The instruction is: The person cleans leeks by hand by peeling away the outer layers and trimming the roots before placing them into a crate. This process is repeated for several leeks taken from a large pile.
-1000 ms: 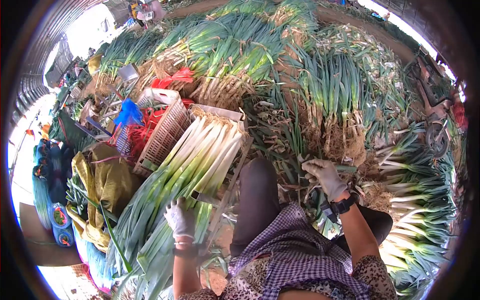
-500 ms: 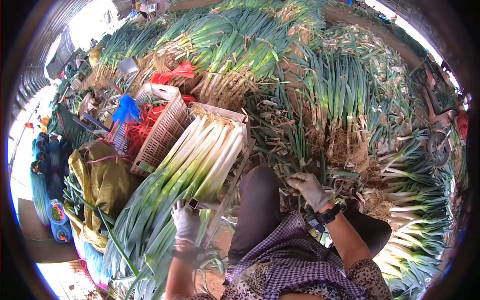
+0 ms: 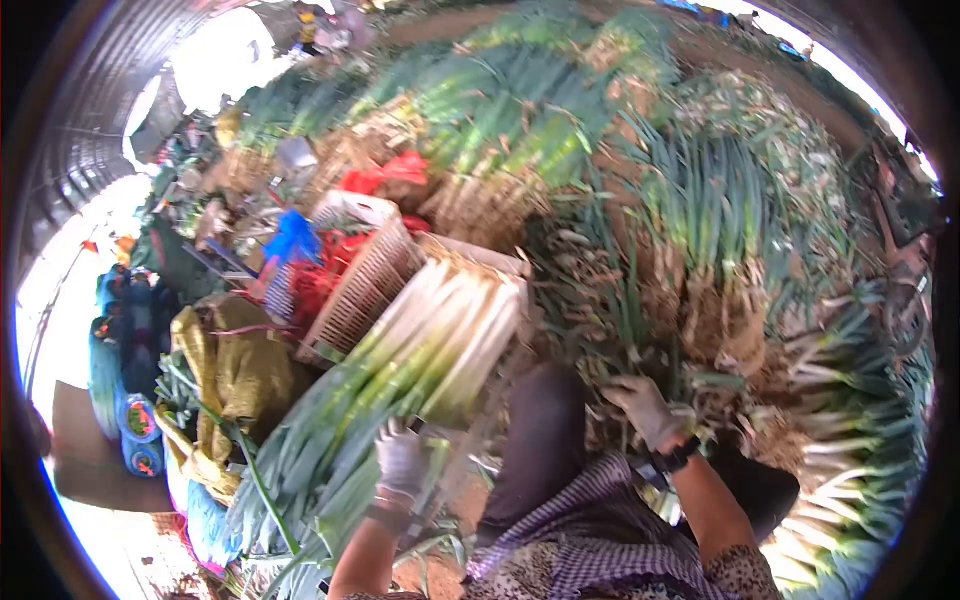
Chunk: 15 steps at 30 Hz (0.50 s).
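My left hand (image 3: 402,462), in a pale glove, lies on the green leaves of a big pile of leeks (image 3: 330,425). Its fingers are stretched out beside the dark end of a metal bar. The white stalks of this pile point away from me, their roots against a pale board (image 3: 472,253). My right hand (image 3: 645,412), gloved too, hovers by my knee over loose leaf scraps. Its fingers are loosely bent, and I see nothing held in them. Motion blur softens the fingertips.
A plastic basket (image 3: 365,275) with red netting stands left of the leeks, near a yellow-green sack (image 3: 255,375). More leeks (image 3: 715,215) lie ahead, and a row of white-stalked leeks (image 3: 840,440) lines the right side. Blue rolls (image 3: 140,418) stand at far left.
The whole view has shifted right and slightly down in the picture, with blur, as my head turned. Both hands keep about the same place relative to the leeks and my knee.
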{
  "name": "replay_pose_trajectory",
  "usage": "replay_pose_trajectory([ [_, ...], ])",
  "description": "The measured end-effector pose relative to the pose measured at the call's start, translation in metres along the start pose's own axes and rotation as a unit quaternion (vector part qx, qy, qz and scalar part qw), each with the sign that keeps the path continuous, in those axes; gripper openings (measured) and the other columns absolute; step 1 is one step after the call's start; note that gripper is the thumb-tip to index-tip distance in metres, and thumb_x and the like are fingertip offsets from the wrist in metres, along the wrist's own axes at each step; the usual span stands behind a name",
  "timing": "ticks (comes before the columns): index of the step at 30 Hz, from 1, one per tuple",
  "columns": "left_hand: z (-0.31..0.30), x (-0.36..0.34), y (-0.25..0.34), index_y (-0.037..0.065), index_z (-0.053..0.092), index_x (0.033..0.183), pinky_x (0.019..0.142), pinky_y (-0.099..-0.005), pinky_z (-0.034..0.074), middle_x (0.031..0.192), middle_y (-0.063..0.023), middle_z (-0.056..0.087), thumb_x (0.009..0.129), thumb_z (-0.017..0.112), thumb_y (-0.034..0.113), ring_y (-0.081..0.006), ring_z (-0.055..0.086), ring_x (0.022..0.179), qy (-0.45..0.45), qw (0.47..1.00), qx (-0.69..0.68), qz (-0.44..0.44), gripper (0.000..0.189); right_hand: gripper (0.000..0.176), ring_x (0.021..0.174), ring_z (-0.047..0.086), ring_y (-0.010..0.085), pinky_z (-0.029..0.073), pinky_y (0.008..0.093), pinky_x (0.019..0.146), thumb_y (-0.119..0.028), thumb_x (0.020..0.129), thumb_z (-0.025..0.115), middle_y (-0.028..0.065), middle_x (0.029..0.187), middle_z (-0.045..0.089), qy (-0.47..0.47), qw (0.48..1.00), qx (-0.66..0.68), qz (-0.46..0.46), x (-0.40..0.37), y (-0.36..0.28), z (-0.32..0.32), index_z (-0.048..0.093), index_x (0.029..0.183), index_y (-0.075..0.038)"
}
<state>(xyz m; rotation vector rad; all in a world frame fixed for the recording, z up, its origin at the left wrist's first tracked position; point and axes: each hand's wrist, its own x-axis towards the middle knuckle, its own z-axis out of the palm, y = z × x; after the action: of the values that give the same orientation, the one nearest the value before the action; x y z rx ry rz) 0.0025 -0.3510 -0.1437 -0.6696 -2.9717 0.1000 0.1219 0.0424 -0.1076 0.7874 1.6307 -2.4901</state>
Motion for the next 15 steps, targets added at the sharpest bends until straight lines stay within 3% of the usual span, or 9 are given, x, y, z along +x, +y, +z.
replay_pose_trajectory([
  [2,0.002,0.003,-0.013,0.010,0.064,0.104,0.084,-0.0508,0.047,0.112,-0.0164,0.055,0.076,0.066,0.028,-0.0381,0.053,0.107,-0.016,0.999,-0.041,0.015,0.034,0.022,0.081,0.063,0.0105,0.051,0.0250,0.072,-0.010,0.091,0.062,0.0070,0.092,0.069,0.037,0.989,-0.128,-0.057,0.008,0.012,-0.012,0.068,0.107,0.004],
  [4,-0.021,0.011,-0.015,0.010,0.065,0.099,0.078,-0.0482,0.050,0.104,-0.0145,0.060,0.078,0.064,0.026,-0.0366,0.059,0.097,-0.004,0.998,-0.061,-0.029,0.027,0.023,0.083,0.063,0.0105,0.051,0.0256,0.074,-0.010,0.091,0.063,0.0074,0.094,0.070,0.049,0.974,-0.206,-0.077,0.011,0.014,-0.020,0.069,0.107,0.005],
  [5,-0.035,0.015,-0.014,0.009,0.065,0.096,0.075,-0.0468,0.051,0.100,-0.0135,0.063,0.079,0.064,0.025,-0.0358,0.061,0.091,0.000,0.996,-0.073,-0.048,0.024,0.021,0.081,0.063,0.0103,0.051,0.0243,0.072,-0.009,0.090,0.063,0.0058,0.093,0.069,0.050,0.978,-0.188,-0.070,0.013,0.015,-0.019,0.069,0.106,0.004],
  [8,-0.090,0.035,-0.029,0.007,0.068,0.090,0.067,-0.0400,0.051,0.079,-0.0098,0.067,0.079,0.063,0.019,-0.0259,0.063,0.069,-0.153,0.958,-0.238,-0.043,0.016,0.019,0.079,0.062,0.0096,0.050,0.0221,0.070,-0.005,0.089,0.065,0.0025,0.091,0.068,0.057,0.985,-0.153,-0.048,0.008,0.012,-0.014,0.069,0.105,0.003],
  [9,-0.080,0.040,-0.047,0.005,0.070,0.085,0.064,-0.0370,0.049,0.067,-0.0065,0.066,0.078,0.065,0.016,-0.0168,0.059,0.063,-0.217,0.897,-0.383,-0.044,0.014,0.018,0.079,0.062,0.0096,0.050,0.0224,0.071,-0.005,0.088,0.066,0.0024,0.091,0.068,0.059,0.986,-0.152,-0.044,0.010,0.016,-0.015,0.069,0.105,0.003],
  [10,-0.086,0.049,-0.051,0.004,0.072,0.086,0.063,-0.0368,0.047,0.069,-0.0047,0.065,0.077,0.068,0.017,-0.0112,0.055,0.065,-0.289,0.868,-0.396,-0.082,0.016,0.018,0.079,0.062,0.0095,0.050,0.0227,0.072,-0.005,0.088,0.066,0.0023,0.091,0.068,0.063,0.986,-0.151,-0.039,0.011,0.021,-0.017,0.069,0.104,0.003],
  [12,-0.068,0.056,-0.060,0.005,0.072,0.082,0.064,-0.0370,0.047,0.068,-0.0072,0.066,0.077,0.068,0.018,-0.0155,0.057,0.064,-0.315,0.853,-0.413,-0.049,0.015,0.018,0.080,0.062,0.0098,0.050,0.0239,0.074,-0.005,0.088,0.066,0.0029,0.092,0.068,0.029,0.992,-0.108,-0.064,0.015,0.031,-0.012,0.069,0.104,0.003],
  [15,-0.069,0.054,-0.030,0.008,0.073,0.086,0.068,-0.0381,0.048,0.074,-0.0105,0.067,0.079,0.068,0.020,-0.0225,0.062,0.070,-0.284,0.923,-0.244,-0.089,0.014,0.018,0.081,0.062,0.0103,0.049,0.0248,0.077,-0.006,0.089,0.065,0.0043,0.093,0.069,0.008,0.990,-0.116,-0.076,0.011,0.031,-0.004,0.069,0.104,0.003],
])
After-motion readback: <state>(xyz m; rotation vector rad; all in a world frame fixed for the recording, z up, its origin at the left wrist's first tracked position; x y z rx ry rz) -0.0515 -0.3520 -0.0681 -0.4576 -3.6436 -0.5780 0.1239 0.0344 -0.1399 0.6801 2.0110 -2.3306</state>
